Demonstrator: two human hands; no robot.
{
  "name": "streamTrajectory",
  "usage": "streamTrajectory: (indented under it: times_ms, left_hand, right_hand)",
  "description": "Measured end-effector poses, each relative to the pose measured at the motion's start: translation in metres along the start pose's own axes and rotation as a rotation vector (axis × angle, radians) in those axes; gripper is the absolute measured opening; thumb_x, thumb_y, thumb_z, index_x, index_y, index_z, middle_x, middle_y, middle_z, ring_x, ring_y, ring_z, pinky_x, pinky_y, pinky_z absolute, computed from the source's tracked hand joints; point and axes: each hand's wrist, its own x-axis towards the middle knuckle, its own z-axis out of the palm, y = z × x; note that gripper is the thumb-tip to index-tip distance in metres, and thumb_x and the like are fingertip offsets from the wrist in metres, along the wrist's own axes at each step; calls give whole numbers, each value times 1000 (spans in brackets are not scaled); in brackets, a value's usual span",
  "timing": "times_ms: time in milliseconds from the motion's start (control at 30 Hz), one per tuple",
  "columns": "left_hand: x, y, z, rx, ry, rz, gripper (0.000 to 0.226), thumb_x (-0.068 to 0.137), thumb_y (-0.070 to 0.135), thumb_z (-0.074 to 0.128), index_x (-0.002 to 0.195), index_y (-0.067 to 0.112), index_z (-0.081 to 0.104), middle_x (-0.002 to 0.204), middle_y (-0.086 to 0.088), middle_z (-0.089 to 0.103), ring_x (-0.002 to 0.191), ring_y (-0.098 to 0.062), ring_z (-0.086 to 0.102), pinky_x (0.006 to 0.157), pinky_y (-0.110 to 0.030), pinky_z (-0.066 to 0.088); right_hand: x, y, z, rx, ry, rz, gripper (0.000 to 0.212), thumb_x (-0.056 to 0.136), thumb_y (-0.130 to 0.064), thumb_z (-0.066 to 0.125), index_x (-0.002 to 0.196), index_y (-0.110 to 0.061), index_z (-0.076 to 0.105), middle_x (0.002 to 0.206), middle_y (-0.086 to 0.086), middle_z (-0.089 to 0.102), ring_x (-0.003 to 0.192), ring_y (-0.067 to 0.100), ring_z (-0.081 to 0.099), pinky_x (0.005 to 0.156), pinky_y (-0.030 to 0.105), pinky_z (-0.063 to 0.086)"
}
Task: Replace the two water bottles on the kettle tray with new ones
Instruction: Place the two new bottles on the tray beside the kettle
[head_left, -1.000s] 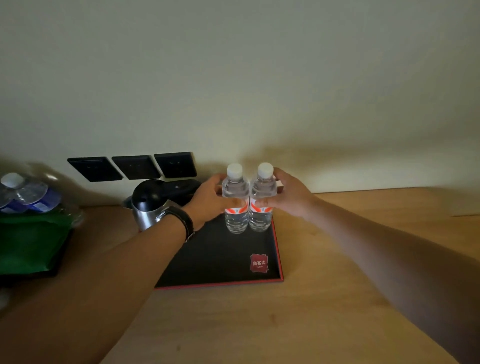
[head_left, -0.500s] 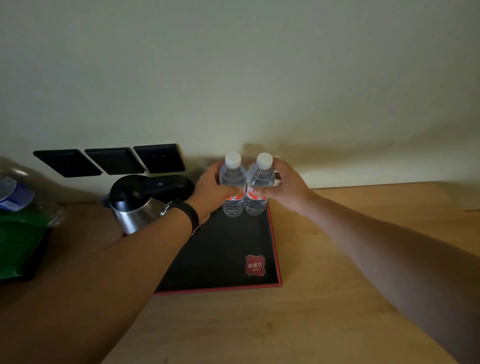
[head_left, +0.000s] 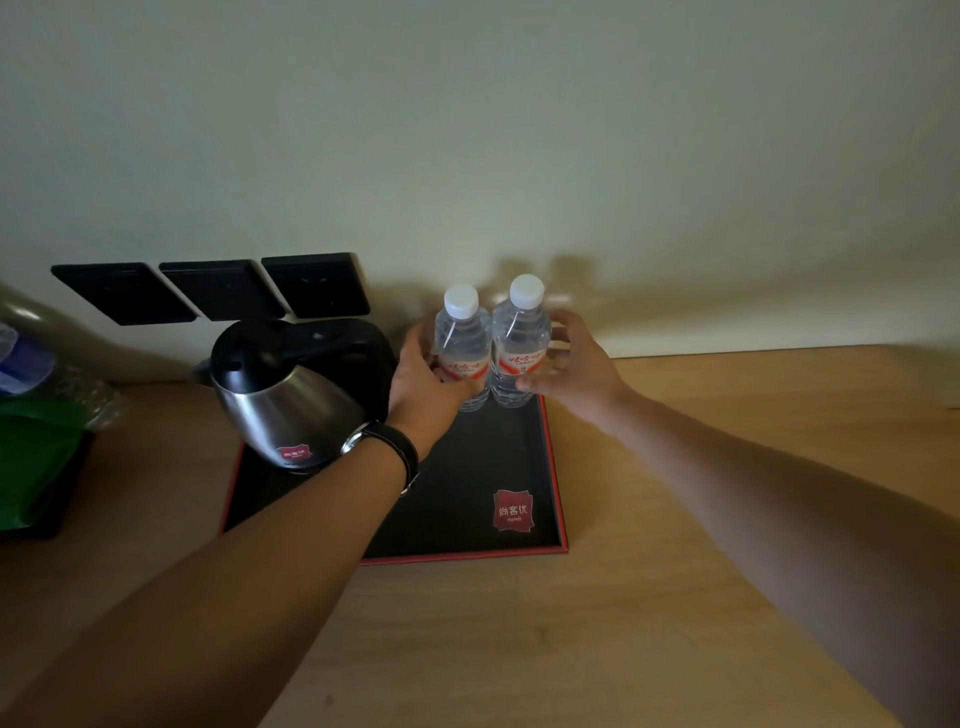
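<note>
Standing upright side by side, touching each other, the two water bottles (head_left: 462, 353) (head_left: 521, 345) sit at the back right corner of the kettle tray (head_left: 467, 499), right up near the wall (head_left: 519, 130). The left hand (head_left: 423, 379) is curled around the left bottle with the thumb across its red label, so it's got a grip on it. The right hand (head_left: 569, 371) sits just beside the right bottle with fingers loosely spread; the thumb tip looks like it's at the bottle's base, but can't tell if it's really touching. The stainless kettle (head_left: 291, 395) takes up the tray's back left and is close to the left wrist and its black watch (head_left: 389, 447). The front half of the tray is bare black with a red logo (head_left: 512, 510) near the front right, red rim all round. Lots of free wooden worktop (head_left: 675, 571) to the right and front. Three black wall sockets (head_left: 218, 288) sit behind the kettle, and a green bag (head_left: 31, 457) with blurry bottles is at the far left. Lighting's pretty dim.
</note>
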Motion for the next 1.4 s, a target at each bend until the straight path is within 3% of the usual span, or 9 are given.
streamTrajectory:
  times_ms: [100, 233, 400, 567, 667, 1000, 1133, 1267, 1400]
  left_hand:
    - [2, -12, 5, 95, 14, -58, 91, 69, 16, 91, 145, 24, 40, 136, 2, 62, 121, -18, 60, 98, -36, 49]
    - [6, -23, 10, 113, -26, -95, 77, 73, 18, 88, 138, 24, 48, 127, 5, 65, 115, -17, 62, 98, -37, 50]
    - [13, -26, 17, 125, 5, -81, 71, 75, 21, 86, 135, 27, 49, 121, 7, 65, 107, -13, 60, 89, -32, 47]
    - [20, -28, 17, 123, 0, -82, 69, 76, 21, 86, 135, 28, 50, 116, 11, 63, 104, -11, 58, 87, -30, 46]
    - [20, -28, 16, 129, -15, -77, 67, 77, 21, 85, 134, 28, 51, 114, 13, 62, 104, -10, 58, 86, -28, 45]
    - [18, -27, 16, 138, -5, -76, 70, 78, 20, 84, 138, 26, 49, 128, 2, 65, 114, -16, 60, 91, -31, 46]
    - [18, -27, 17, 120, -1, -86, 69, 79, 19, 84, 139, 26, 49, 127, 3, 65, 118, -18, 61, 93, -32, 47]
    - [18, -27, 18, 109, -1, -92, 69, 79, 18, 83, 138, 27, 49, 127, 4, 65, 117, -17, 60, 93, -33, 46]
    - [19, -26, 18, 106, -8, -86, 69, 79, 19, 84, 139, 27, 49, 126, 5, 65, 113, -13, 58, 92, -32, 46]
  right_hand:
    - [-4, 10, 8, 9, 3, 23, 94, 69, -12, 88, 144, -30, 35, 137, -1, 53, 112, 20, 61, 89, 33, 52]
    - [-6, 14, 18, 64, -10, 13, 85, 75, -10, 84, 144, -31, 38, 115, -16, 58, 110, 16, 62, 90, 28, 51]
    - [-3, 16, 19, 81, 38, 12, 67, 84, -13, 77, 138, -32, 42, 107, -20, 61, 106, 6, 57, 73, 9, 41]
    - [-1, 19, 20, 52, 30, 6, 66, 85, -18, 76, 137, -35, 40, 118, -11, 63, 111, 6, 55, 82, 18, 43]
    - [-2, 20, 21, 43, 37, -4, 65, 85, -19, 76, 137, -34, 40, 113, -17, 62, 107, 2, 56, 84, 20, 45]
    - [-4, 18, 21, 39, 47, -5, 65, 85, -16, 76, 133, -42, 40, 103, -25, 59, 88, -20, 57, 64, -1, 44]
    - [-4, 18, 21, 29, 60, -4, 63, 86, -18, 75, 128, -49, 40, 103, -25, 60, 91, -11, 58, 65, 5, 46]
    - [-3, 19, 22, 31, 74, -11, 63, 85, -18, 76, 129, -47, 41, 103, -24, 60, 91, -13, 56, 62, 2, 46]
    - [-1, 20, 21, 31, 68, -12, 65, 85, -18, 76, 134, -43, 40, 103, -24, 60, 94, -10, 57, 72, 9, 44]
